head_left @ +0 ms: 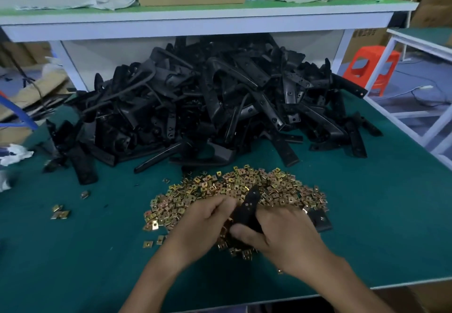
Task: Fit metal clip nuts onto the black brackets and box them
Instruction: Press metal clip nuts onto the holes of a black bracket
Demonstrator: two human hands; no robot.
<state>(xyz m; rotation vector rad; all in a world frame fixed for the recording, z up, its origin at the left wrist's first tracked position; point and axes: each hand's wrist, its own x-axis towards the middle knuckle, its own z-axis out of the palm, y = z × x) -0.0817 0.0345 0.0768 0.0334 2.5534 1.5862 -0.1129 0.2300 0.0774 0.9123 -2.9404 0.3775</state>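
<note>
Black bracket (247,211), one, flat, perforated: gripped in right hand (281,235), above nuts (276,188). Nuts square, brass-coloured metal, loose pile, uncountable. Left hand (204,223) curled against bracket edge; cannot tell what held. Bracket heap (208,99) behind, tangled, uncountable. Counter (367,214) green, matte.

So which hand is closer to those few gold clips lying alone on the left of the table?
Left. The left hand, holding the black bracket, is to the right of those stray clips across bare mat; the right hand grips the bracket even farther right.
</note>
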